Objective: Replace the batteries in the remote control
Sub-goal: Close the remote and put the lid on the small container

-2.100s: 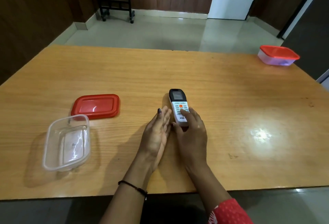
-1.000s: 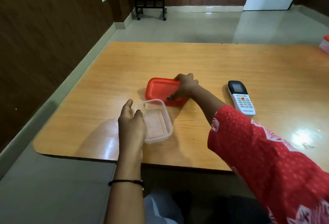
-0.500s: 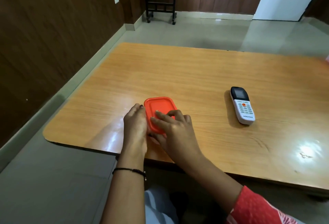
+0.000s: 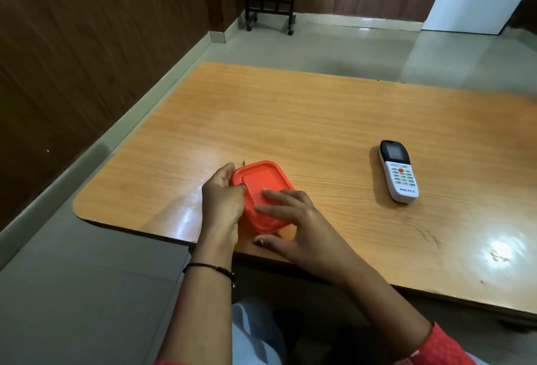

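A white remote control [image 4: 398, 171] with a black screen end lies face up on the wooden table [image 4: 319, 120], to the right of my hands. Near the table's front edge sits a small container with a red lid [image 4: 258, 187] on top. My left hand [image 4: 222, 205] grips the container's left side, thumb on the lid's edge. My right hand [image 4: 293, 219] lies over the lid's near right part, fingers spread flat on it and thumb beside the container's front. The clear box under the lid is mostly hidden.
The table's left corner is rounded, with tiled floor and a dark wood-panelled wall beyond it. A black wheeled stand [image 4: 270, 1] is at the far wall. A glare spot [image 4: 502, 248] shines on the table at the right.
The remote was set down and both hands went left. The right hand took the red lid and put it on the clear container, which the left hand holds; now both hands press on it.
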`<state>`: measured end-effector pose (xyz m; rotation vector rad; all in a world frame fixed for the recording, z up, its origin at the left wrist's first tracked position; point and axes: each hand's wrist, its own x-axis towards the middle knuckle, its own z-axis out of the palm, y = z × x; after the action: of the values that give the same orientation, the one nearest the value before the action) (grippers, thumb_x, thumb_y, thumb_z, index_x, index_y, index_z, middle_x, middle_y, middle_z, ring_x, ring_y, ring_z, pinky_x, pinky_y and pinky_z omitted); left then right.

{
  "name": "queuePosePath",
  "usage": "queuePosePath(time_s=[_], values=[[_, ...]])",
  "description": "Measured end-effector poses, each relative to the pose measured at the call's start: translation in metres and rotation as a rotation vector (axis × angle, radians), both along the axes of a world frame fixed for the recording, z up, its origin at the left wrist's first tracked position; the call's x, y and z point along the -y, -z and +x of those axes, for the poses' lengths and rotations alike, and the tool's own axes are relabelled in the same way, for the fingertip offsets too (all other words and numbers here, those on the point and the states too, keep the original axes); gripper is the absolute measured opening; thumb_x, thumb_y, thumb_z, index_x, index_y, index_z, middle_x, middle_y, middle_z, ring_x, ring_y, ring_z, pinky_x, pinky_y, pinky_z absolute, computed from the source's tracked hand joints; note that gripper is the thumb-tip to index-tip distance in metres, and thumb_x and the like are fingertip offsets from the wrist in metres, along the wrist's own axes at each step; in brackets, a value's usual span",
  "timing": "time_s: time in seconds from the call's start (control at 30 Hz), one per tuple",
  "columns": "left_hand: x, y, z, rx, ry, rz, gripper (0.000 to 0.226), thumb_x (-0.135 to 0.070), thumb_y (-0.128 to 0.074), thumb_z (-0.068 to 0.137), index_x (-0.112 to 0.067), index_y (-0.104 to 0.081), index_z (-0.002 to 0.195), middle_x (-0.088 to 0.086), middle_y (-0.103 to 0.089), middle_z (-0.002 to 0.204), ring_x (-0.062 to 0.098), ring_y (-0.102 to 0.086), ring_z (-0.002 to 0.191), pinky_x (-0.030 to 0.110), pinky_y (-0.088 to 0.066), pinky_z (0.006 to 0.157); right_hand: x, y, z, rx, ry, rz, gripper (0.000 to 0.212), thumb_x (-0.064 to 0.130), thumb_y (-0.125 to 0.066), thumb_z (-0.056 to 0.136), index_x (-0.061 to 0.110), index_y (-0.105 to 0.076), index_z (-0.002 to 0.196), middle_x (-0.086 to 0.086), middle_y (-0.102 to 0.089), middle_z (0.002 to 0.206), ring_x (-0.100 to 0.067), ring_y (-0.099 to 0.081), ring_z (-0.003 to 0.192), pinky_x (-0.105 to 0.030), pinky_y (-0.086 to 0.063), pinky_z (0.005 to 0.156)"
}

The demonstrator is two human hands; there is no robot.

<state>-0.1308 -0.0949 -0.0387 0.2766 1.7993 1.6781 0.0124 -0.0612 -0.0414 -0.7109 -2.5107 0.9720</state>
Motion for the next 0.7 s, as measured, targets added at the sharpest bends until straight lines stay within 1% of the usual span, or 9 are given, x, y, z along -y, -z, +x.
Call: queuePosePath(time_s=[0.07,0.13,0.17,0.23,0.33,0.4,0.47,0.57,0.7], values=[[0.003,0.0,0.001,-0.045,-0.001,-0.022,0.057,0.011,-0.047,0.088,-0.009,-0.04,0.141,0.007,-0.05,0.141,0.02,-0.053,0.123,0.037,-0.046,0.101,-0.005,0.001,0.005,-0.129,0.13,-0.014,0.043,0.034,-0.071,0.08,0.027,-0.062,0.122,0.011,-0.051,0.136,-0.007,-0.028,0.13,-0.022,-0.027,0.105],[0.004,0.001,0.002,-0.155,0.019,-0.09,0.049,0.002,-0.052,0.089,-0.01,-0.046,0.136,0.006,-0.053,0.138,0.018,-0.054,0.12,0.031,-0.044,0.1,-0.012,0.005,0.009,-0.148,0.353,0.117,0.039,0.032,-0.067,0.084,0.024,-0.062,0.122,0.008,-0.055,0.127,-0.011,-0.032,0.125,-0.025,-0.031,0.101],[0.005,0.002,0.003,-0.217,0.041,-0.13,0.039,-0.003,-0.052,0.089,-0.014,-0.052,0.126,0.005,-0.057,0.131,0.016,-0.057,0.11,0.029,-0.044,0.094,-0.015,0.008,0.01,-0.108,0.434,0.156,0.039,0.033,-0.066,0.085,0.023,-0.062,0.122,0.007,-0.057,0.124,-0.013,-0.035,0.122,-0.027,-0.035,0.1],[0.006,0.004,0.005,-0.316,0.079,-0.198,0.021,-0.011,-0.051,0.091,-0.021,-0.056,0.11,0.0,-0.063,0.111,0.008,-0.057,0.085,0.026,-0.044,0.077,-0.018,0.014,0.012,-0.008,0.5,0.077,0.036,0.036,-0.06,0.089,0.02,-0.064,0.12,0.004,-0.062,0.117,-0.016,-0.044,0.116,-0.034,-0.043,0.095],[0.002,0.003,0.007,-0.349,0.084,-0.212,0.026,-0.015,-0.048,0.094,-0.017,-0.054,0.119,-0.006,-0.056,0.098,0.0,-0.05,0.074,0.021,-0.042,0.061,-0.019,0.025,0.009,0.004,0.474,-0.103,0.033,0.039,-0.05,0.093,0.018,-0.072,0.105,0.002,-0.07,0.097,-0.022,-0.058,0.097,-0.036,-0.049,0.078],[0.001,0.0,0.01,-0.268,0.041,-0.142,0.023,-0.018,-0.049,0.094,-0.019,-0.051,0.117,-0.004,-0.058,0.101,0.005,-0.055,0.077,0.027,-0.049,0.067,-0.019,0.028,0.009,-0.029,0.446,-0.114,0.032,0.035,-0.046,0.095,0.017,-0.072,0.101,0.003,-0.069,0.091,-0.02,-0.059,0.091,-0.035,-0.048,0.075],[0.0,-0.006,0.013,-0.123,0.009,-0.032,0.019,-0.026,-0.05,0.096,-0.02,-0.053,0.114,0.001,-0.062,0.104,0.014,-0.06,0.086,0.035,-0.052,0.077,-0.02,0.026,0.012,-0.078,0.437,-0.14,0.028,0.027,-0.046,0.097,0.017,-0.071,0.103,0.006,-0.068,0.097,-0.013,-0.059,0.093,-0.03,-0.048,0.079],[0.0,-0.013,0.022,0.074,0.05,0.149,0.013,-0.03,-0.052,0.094,-0.023,-0.059,0.104,0.003,-0.064,0.102,0.021,-0.06,0.098,0.042,-0.052,0.089,-0.02,0.02,0.019,-0.26,0.476,-0.259,0.025,0.027,-0.041,0.099,0.024,-0.066,0.105,0.009,-0.067,0.095,-0.005,-0.061,0.088,-0.02,-0.046,0.074],[-0.008,-0.021,0.052,0.185,0.184,0.308,0.012,-0.027,-0.054,0.093,-0.032,-0.061,0.102,0.004,-0.065,0.105,0.026,-0.061,0.101,0.045,-0.055,0.079,-0.021,0.01,0.018,-0.557,0.72,-0.615,0.038,0.052,-0.03,0.097,0.029,-0.058,0.088,-0.005,-0.067,0.088,-0.024,-0.065,0.084,-0.048,-0.054,0.075]])
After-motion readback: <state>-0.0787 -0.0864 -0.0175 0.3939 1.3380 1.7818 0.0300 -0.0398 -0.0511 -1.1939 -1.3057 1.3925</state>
